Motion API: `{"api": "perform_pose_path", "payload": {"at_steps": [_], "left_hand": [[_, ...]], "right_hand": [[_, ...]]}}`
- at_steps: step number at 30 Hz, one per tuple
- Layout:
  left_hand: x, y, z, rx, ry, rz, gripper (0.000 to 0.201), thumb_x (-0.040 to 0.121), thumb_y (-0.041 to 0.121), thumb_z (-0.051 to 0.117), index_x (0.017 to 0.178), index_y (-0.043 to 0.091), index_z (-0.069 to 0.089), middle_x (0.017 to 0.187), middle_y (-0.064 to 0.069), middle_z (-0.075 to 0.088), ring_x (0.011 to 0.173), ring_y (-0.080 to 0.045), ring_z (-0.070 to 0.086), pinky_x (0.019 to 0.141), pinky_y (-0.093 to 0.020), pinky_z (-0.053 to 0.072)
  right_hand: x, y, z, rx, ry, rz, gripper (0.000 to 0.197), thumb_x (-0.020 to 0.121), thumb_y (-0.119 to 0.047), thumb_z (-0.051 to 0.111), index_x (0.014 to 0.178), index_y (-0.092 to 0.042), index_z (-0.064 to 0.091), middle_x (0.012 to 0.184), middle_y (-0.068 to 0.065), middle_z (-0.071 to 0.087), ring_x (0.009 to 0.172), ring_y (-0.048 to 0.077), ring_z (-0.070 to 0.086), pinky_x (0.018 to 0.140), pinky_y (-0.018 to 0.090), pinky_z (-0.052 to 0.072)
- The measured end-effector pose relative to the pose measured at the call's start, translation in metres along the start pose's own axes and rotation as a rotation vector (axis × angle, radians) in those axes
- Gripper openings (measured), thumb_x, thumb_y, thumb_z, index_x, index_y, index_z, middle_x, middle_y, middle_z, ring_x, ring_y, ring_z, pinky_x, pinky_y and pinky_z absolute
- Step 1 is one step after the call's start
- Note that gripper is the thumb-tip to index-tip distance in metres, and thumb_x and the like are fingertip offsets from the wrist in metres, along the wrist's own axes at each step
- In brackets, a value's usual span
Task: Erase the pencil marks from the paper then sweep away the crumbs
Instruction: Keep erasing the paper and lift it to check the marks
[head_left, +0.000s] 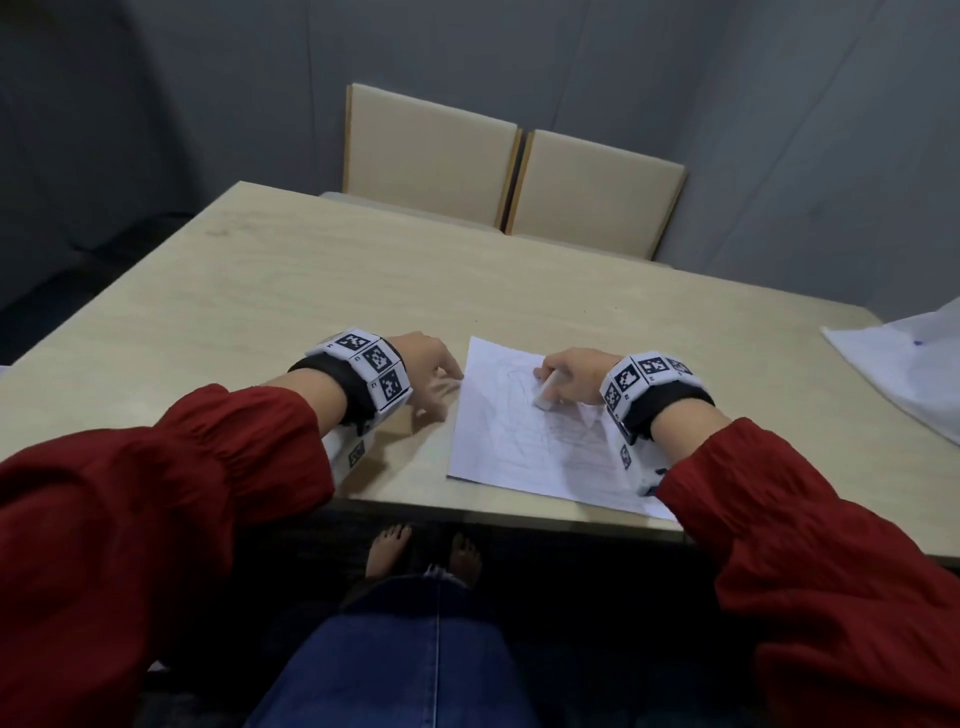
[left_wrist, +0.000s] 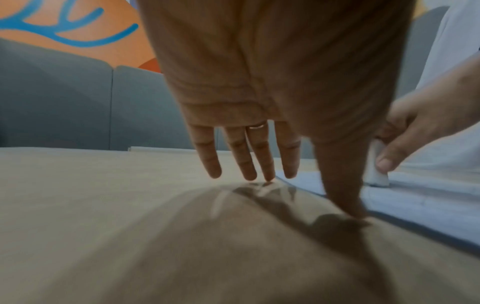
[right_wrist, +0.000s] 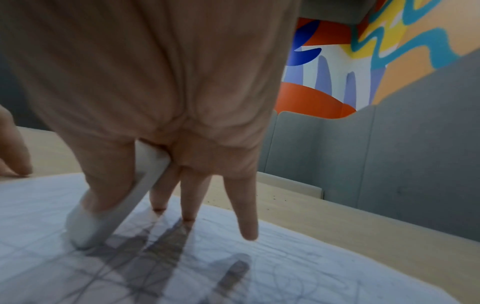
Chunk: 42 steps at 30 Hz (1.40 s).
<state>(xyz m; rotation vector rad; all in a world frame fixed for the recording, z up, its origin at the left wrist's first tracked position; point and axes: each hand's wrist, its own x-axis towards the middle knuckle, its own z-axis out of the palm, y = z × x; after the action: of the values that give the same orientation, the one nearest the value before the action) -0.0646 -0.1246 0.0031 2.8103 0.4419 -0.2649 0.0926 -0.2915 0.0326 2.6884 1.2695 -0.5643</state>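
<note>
Two hands: both are low over the pale wooden surface (head_left: 270, 291), each wrist with a band of black-and-white markers.
Paper: one white sheet (head_left: 519, 452) lies flat near the front edge of the surface, before the person; it looks a little wrinkled.
Pencil marks: grey lines (right_wrist: 135, 273) cross the sheet under the right hand, and fainter curls (right_wrist: 298, 288) show closer to the wrist camera.
Eraser: a white block (head_left: 545, 396) stands tilted, its lower end touching the paper in the upper middle part of the sheet.
Right hand: this hand (head_left: 574, 376) is clamped on the eraser, thumb on one side and fingers (right_wrist: 166, 191) on the other; the little finger points down, apart from the others.
Left hand: the hand (head_left: 426, 371) holds nothing, fingers (left_wrist: 241, 156) straight and a little spread, tips on the surface just beside the left edge of the sheet; the thumb tip comes down at that edge, and I cannot tell if it touches the sheet.
Crumbs: small dark specks (right_wrist: 272, 198) lie on the bare surface beyond the far edge of the sheet.
Other things: two beige chairs (head_left: 514, 176) stand at the far side, and more white sheets (head_left: 914, 364) lie at the right edge.
</note>
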Motion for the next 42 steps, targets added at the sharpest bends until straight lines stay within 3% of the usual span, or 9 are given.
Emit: {"api": "perform_pose_path", "payload": {"at_steps": [3,9,12,16,23,28,31,37,42], "left_hand": [[-0.001,0.005,0.007,0.002,-0.114,0.048,0.09,0.075,0.052,0.077,0.148,0.017,0.038,0.157,0.002,0.029,0.14,-0.022,0.033,0.113,-0.034,0.029],[-0.002,0.029,0.007,0.114,-0.185,-0.034,0.104,0.059,0.059,0.043,0.15,0.009,0.031,0.161,-0.013,0.006,0.147,-0.025,0.014,0.116,-0.037,0.023],[0.003,0.033,0.013,0.171,-0.173,-0.021,0.116,0.068,0.074,0.062,0.155,0.013,0.016,0.163,-0.006,-0.01,0.15,-0.022,-0.002,0.119,-0.044,0.017],[0.002,0.031,0.026,0.124,-0.229,0.017,0.13,0.061,0.077,0.068,0.156,0.019,0.001,0.163,0.003,-0.01,0.15,-0.018,-0.005,0.122,-0.045,0.009],[-0.003,0.035,0.021,0.11,-0.267,-0.025,0.13,0.066,0.074,0.068,0.155,0.019,-0.01,0.161,0.003,-0.018,0.149,-0.018,-0.009,0.122,-0.045,0.004],[0.004,0.029,0.026,0.094,-0.296,-0.012,0.15,0.041,0.088,0.063,0.154,0.024,-0.012,0.161,0.006,-0.019,0.148,-0.016,-0.015,0.121,-0.052,0.003],[0.005,0.031,0.025,0.076,-0.272,0.006,0.136,0.057,0.075,0.072,0.155,0.027,-0.01,0.162,0.006,-0.016,0.149,-0.018,-0.013,0.12,-0.054,0.003],[0.002,0.032,0.025,0.072,-0.268,0.005,0.133,0.059,0.075,0.072,0.154,0.031,-0.009,0.162,0.006,-0.016,0.149,-0.018,-0.012,0.119,-0.054,0.004],[-0.003,0.035,0.025,0.093,-0.248,0.02,0.126,0.068,0.068,0.072,0.155,0.023,-0.008,0.161,0.001,-0.017,0.149,-0.02,-0.012,0.12,-0.049,0.002]], "right_hand": [[-0.005,0.006,0.002,0.005,0.044,-0.036,0.025,0.093,-0.014,0.051,0.116,-0.015,0.061,0.127,0.004,0.06,0.113,0.026,0.056,0.085,0.027,0.04],[-0.012,-0.005,0.018,0.048,0.22,-0.138,0.023,0.09,-0.012,0.057,0.111,-0.006,0.064,0.115,0.009,0.063,0.107,0.028,0.057,0.077,0.023,0.037],[-0.017,-0.015,0.027,0.174,0.329,-0.211,0.015,0.085,-0.007,0.061,0.098,-0.006,0.068,0.093,0.003,0.063,0.092,0.022,0.059,0.068,0.017,0.033],[-0.016,-0.028,0.033,0.203,0.36,-0.251,0.013,0.083,-0.007,0.064,0.095,-0.008,0.069,0.088,0.0,0.058,0.08,0.014,0.052,0.065,0.015,0.033],[-0.008,-0.042,0.04,0.277,0.411,-0.234,0.025,0.083,-0.004,0.046,0.094,-0.009,0.069,0.093,0.008,0.067,0.084,0.023,0.058,0.072,0.026,0.045],[-0.009,-0.044,0.037,0.152,0.339,-0.276,0.02,0.083,-0.004,0.054,0.096,-0.008,0.069,0.094,0.007,0.065,0.089,0.023,0.057,0.071,0.023,0.04],[-0.011,-0.047,0.04,0.136,0.325,-0.288,0.021,0.082,0.002,0.056,0.095,-0.007,0.071,0.089,0.004,0.067,0.085,0.019,0.059,0.07,0.021,0.04],[-0.011,-0.055,0.03,0.069,0.31,-0.275,0.012,0.082,-0.004,0.059,0.09,-0.003,0.068,0.09,0.014,0.068,0.087,0.03,0.062,0.074,0.036,0.052],[-0.023,-0.044,0.041,-0.095,0.296,-0.304,0.019,0.077,-0.013,0.067,0.07,-0.029,0.061,0.076,-0.014,0.066,0.087,0.012,0.055,0.085,0.032,0.036]]}}
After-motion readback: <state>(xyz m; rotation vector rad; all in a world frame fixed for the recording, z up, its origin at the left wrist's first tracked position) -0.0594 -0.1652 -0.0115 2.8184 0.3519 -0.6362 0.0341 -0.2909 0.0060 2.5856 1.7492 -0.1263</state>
